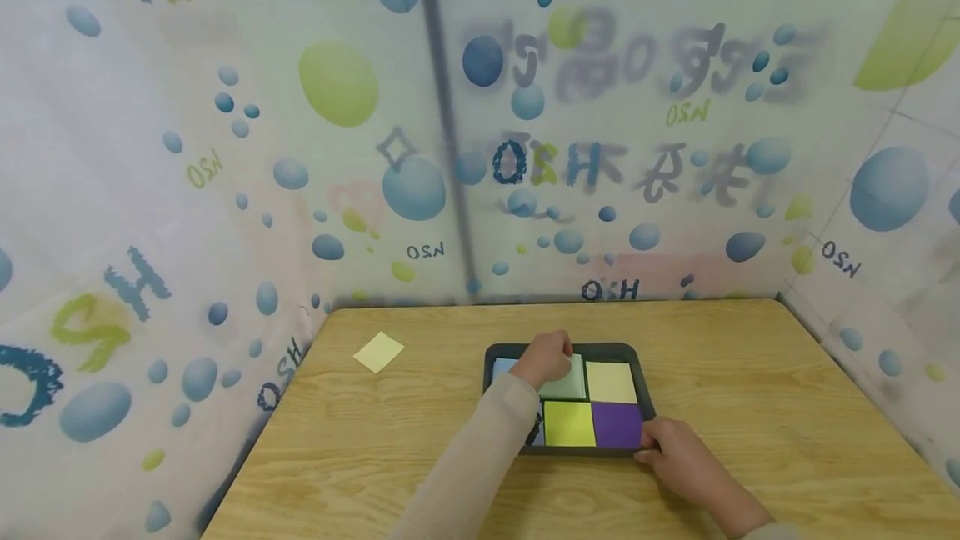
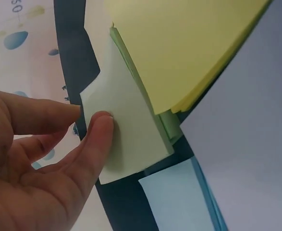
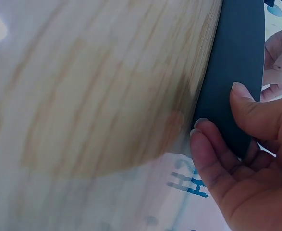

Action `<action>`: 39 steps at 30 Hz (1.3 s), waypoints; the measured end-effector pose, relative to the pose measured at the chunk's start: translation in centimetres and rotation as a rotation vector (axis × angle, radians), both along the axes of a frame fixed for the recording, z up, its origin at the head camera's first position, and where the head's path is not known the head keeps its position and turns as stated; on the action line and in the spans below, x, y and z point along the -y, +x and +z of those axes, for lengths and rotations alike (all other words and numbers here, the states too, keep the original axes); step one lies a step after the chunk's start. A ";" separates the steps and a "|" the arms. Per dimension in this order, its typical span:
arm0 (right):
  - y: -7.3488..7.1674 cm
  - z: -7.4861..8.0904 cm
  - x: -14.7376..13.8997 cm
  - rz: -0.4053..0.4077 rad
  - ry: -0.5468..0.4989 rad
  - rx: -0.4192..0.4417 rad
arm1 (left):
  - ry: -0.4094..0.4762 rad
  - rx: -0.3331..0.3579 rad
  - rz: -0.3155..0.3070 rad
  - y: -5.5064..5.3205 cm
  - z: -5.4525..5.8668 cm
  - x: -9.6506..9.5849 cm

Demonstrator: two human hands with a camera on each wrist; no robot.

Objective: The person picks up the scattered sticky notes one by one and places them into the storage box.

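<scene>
A shallow dark tray point(image 1: 600, 351) on the table holds coloured sticky-note pads in two rows. My left hand point(image 1: 546, 358) reaches over its back row, to the pale green sticky notes point(image 1: 573, 383). In the left wrist view my thumb lies on the face of these notes point(image 2: 131, 130), with the index fingertip right at their edge; a darker green layer shows beneath. At the tray's front right corner, my right hand point(image 1: 677, 455) grips the rim, thumb on one side and fingers on the other. Beside that hand lies the purple pad point(image 1: 617, 425).
Also in the tray are a pale yellow pad point(image 1: 611, 382), a bright yellow pad point(image 1: 570, 423) and a blue pad point(image 1: 504, 366), partly behind the left hand. One loose pale yellow note point(image 1: 378, 352) lies at the table's back left. Patterned sheeting point(image 1: 637, 265) stands behind the wooden table point(image 1: 360, 457).
</scene>
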State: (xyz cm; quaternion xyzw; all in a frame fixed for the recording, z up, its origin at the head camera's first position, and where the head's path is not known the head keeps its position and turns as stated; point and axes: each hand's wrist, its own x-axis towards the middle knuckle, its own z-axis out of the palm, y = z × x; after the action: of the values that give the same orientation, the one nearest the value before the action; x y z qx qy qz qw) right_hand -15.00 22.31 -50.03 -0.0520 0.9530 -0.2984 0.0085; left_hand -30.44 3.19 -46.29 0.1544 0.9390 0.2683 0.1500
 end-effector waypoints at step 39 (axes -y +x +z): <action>0.2 0.0 0.1 0.008 0.028 -0.014 | -0.062 -0.104 -0.138 1.3 0.9 2.6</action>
State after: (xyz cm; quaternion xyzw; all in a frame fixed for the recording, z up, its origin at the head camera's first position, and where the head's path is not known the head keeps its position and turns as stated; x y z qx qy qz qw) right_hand -14.80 22.19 -50.01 -0.0580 0.9569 -0.2845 0.0035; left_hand -29.16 0.54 -45.39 0.2278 0.9404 0.2199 0.1238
